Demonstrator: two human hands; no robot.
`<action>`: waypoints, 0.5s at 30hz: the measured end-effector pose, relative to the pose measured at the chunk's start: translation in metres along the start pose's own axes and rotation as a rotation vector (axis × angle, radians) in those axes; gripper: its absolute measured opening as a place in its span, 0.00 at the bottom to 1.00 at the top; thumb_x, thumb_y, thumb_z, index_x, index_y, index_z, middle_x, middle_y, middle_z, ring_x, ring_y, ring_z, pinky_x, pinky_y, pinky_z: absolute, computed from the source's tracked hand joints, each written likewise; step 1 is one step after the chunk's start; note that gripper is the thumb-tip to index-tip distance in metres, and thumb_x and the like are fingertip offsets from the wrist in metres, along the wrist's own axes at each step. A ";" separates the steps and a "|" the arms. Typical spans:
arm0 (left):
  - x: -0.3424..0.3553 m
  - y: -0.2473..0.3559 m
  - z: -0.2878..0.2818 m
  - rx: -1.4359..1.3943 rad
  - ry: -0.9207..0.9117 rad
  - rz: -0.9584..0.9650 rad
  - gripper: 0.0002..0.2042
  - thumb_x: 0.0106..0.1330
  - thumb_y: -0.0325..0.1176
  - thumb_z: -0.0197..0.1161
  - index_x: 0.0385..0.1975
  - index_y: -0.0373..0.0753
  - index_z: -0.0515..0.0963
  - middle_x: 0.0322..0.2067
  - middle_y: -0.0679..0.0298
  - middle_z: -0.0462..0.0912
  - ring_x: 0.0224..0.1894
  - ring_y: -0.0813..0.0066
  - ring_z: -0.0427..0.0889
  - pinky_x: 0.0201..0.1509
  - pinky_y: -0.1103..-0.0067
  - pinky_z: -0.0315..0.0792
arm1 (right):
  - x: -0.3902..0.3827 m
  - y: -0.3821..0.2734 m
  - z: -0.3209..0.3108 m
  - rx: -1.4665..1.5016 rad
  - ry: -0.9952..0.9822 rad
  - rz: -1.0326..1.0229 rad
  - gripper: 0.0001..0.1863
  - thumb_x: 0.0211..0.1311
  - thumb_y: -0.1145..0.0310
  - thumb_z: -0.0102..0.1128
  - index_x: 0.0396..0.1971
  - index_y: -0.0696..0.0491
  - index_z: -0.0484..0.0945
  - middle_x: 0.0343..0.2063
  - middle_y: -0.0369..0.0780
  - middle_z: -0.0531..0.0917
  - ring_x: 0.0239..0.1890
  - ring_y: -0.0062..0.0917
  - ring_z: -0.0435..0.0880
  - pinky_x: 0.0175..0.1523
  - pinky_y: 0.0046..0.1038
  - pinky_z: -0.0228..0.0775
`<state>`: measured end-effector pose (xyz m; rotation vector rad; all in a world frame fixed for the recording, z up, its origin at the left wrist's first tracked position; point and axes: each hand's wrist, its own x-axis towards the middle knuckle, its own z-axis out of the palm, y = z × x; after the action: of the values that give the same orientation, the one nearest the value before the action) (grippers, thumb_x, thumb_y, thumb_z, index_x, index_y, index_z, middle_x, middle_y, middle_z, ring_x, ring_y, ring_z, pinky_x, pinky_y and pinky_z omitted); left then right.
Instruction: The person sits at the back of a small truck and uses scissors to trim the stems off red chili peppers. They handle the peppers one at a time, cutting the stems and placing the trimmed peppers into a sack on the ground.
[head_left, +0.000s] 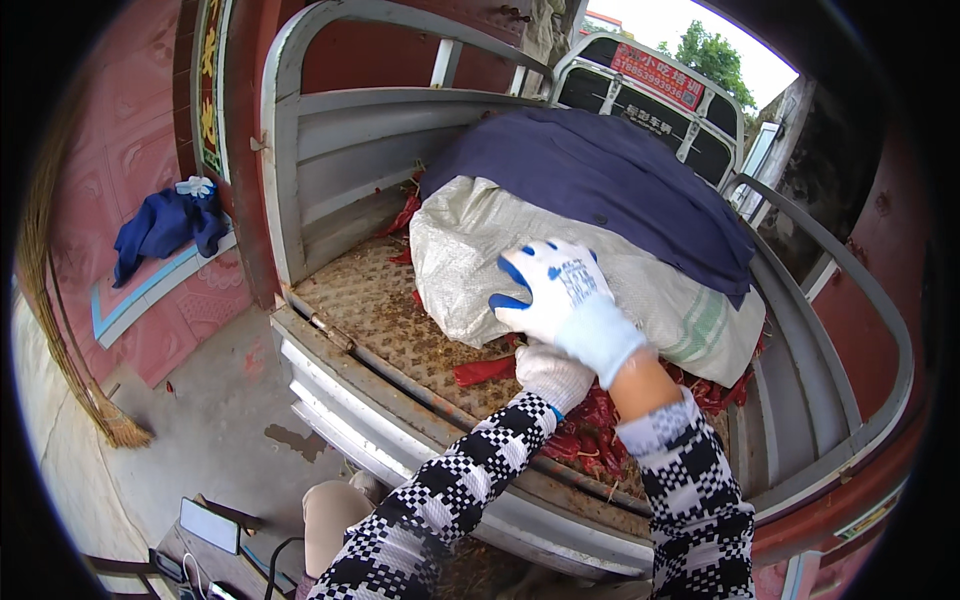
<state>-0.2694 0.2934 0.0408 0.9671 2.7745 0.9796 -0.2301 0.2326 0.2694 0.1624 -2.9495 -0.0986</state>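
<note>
A white woven sack with a green stripe covers a heap of dried red chili peppers in the truck bed. Over the sack's far side lies a dark blue cloth. My right hand, in a white glove with blue-coated fingers, rests over the sack, thumb and fingers apart. Just below it, at the sack's near edge, is my left hand, also in a white glove; its fingers are hidden. A red chili pepper lies beside it on the bed floor.
Metal side rails flank the bed, and a ledge runs along its near end. At the left, a blue garment lies on a tiled step, near a straw broom. A phone sits at lower left.
</note>
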 end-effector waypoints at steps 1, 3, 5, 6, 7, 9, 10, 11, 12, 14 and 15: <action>0.018 -0.052 0.061 -0.199 0.362 0.095 0.26 0.68 0.52 0.43 0.57 0.42 0.74 0.56 0.62 0.77 0.59 0.72 0.73 0.55 0.65 0.69 | 0.001 -0.044 -0.017 0.058 -0.071 -0.066 0.26 0.52 0.46 0.59 0.47 0.47 0.80 0.43 0.44 0.82 0.49 0.37 0.80 0.58 0.38 0.68; 0.006 -0.052 0.096 -0.159 0.377 0.191 0.26 0.68 0.52 0.42 0.56 0.43 0.75 0.54 0.63 0.78 0.58 0.72 0.74 0.54 0.65 0.70 | 0.002 -0.056 0.001 0.142 -0.404 -0.057 0.22 0.55 0.48 0.54 0.35 0.50 0.85 0.33 0.47 0.85 0.39 0.40 0.85 0.51 0.39 0.74; 0.006 -0.027 0.087 -0.099 0.435 0.351 0.25 0.68 0.52 0.42 0.54 0.44 0.76 0.53 0.63 0.79 0.56 0.73 0.75 0.53 0.65 0.70 | 0.012 -0.039 0.034 -0.034 -0.435 0.031 0.21 0.56 0.51 0.51 0.34 0.52 0.85 0.36 0.48 0.85 0.41 0.42 0.84 0.53 0.39 0.73; 0.000 -0.018 0.074 -0.078 0.375 0.332 0.23 0.67 0.51 0.44 0.50 0.44 0.77 0.50 0.64 0.80 0.54 0.72 0.76 0.52 0.65 0.70 | 0.022 -0.029 0.046 -0.030 -0.426 0.109 0.20 0.56 0.52 0.51 0.34 0.51 0.85 0.37 0.48 0.85 0.41 0.42 0.84 0.53 0.39 0.73; -0.012 -0.002 0.044 -0.037 0.224 0.270 0.20 0.65 0.50 0.47 0.46 0.45 0.78 0.47 0.64 0.81 0.51 0.72 0.77 0.52 0.66 0.70 | 0.034 -0.012 0.058 -0.022 -0.358 0.166 0.21 0.56 0.52 0.49 0.35 0.51 0.85 0.39 0.49 0.85 0.44 0.42 0.84 0.53 0.39 0.73; -0.035 0.003 -0.030 0.035 0.000 0.096 0.15 0.62 0.47 0.53 0.38 0.46 0.80 0.41 0.64 0.82 0.47 0.71 0.79 0.50 0.66 0.71 | 0.071 -0.005 0.064 0.078 -0.243 0.105 0.23 0.60 0.54 0.50 0.50 0.51 0.79 0.45 0.49 0.83 0.45 0.43 0.83 0.53 0.38 0.74; -0.043 0.009 -0.055 0.030 -0.030 0.068 0.13 0.60 0.46 0.55 0.34 0.47 0.82 0.39 0.65 0.83 0.44 0.70 0.81 0.50 0.66 0.71 | 0.087 0.004 0.079 0.096 -0.034 0.088 0.25 0.60 0.56 0.52 0.56 0.49 0.73 0.48 0.48 0.81 0.46 0.41 0.83 0.52 0.37 0.74; -0.051 0.000 -0.073 0.000 -0.004 -0.090 0.08 0.56 0.42 0.60 0.28 0.48 0.81 0.31 0.67 0.82 0.37 0.68 0.81 0.46 0.69 0.71 | 0.107 0.004 0.095 0.110 0.169 0.043 0.28 0.61 0.57 0.53 0.62 0.47 0.68 0.51 0.47 0.80 0.47 0.40 0.83 0.51 0.36 0.75; -0.067 -0.013 -0.080 0.021 0.284 0.211 0.05 0.54 0.37 0.61 0.26 0.45 0.80 0.27 0.67 0.81 0.34 0.67 0.81 0.42 0.70 0.71 | 0.127 -0.002 0.094 0.336 0.287 0.074 0.31 0.62 0.59 0.55 0.65 0.45 0.63 0.54 0.46 0.78 0.49 0.38 0.81 0.51 0.35 0.75; -0.094 -0.022 -0.115 0.049 0.356 0.162 0.07 0.49 0.34 0.62 0.26 0.41 0.79 0.25 0.64 0.79 0.33 0.66 0.80 0.42 0.70 0.71 | 0.161 -0.005 0.074 0.993 0.357 0.150 0.36 0.62 0.63 0.58 0.70 0.42 0.55 0.61 0.43 0.72 0.55 0.33 0.77 0.51 0.33 0.75; -0.104 -0.018 -0.129 0.050 0.379 0.175 0.08 0.46 0.33 0.62 0.26 0.39 0.78 0.24 0.63 0.78 0.33 0.65 0.80 0.42 0.70 0.70 | 0.172 0.005 0.072 1.260 0.453 0.106 0.36 0.62 0.66 0.58 0.70 0.42 0.56 0.61 0.43 0.71 0.57 0.32 0.75 0.52 0.33 0.73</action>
<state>-0.2261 0.1519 0.1167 1.1556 3.0703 1.2407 -0.4120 0.2220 0.2302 0.1498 -2.1245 1.5512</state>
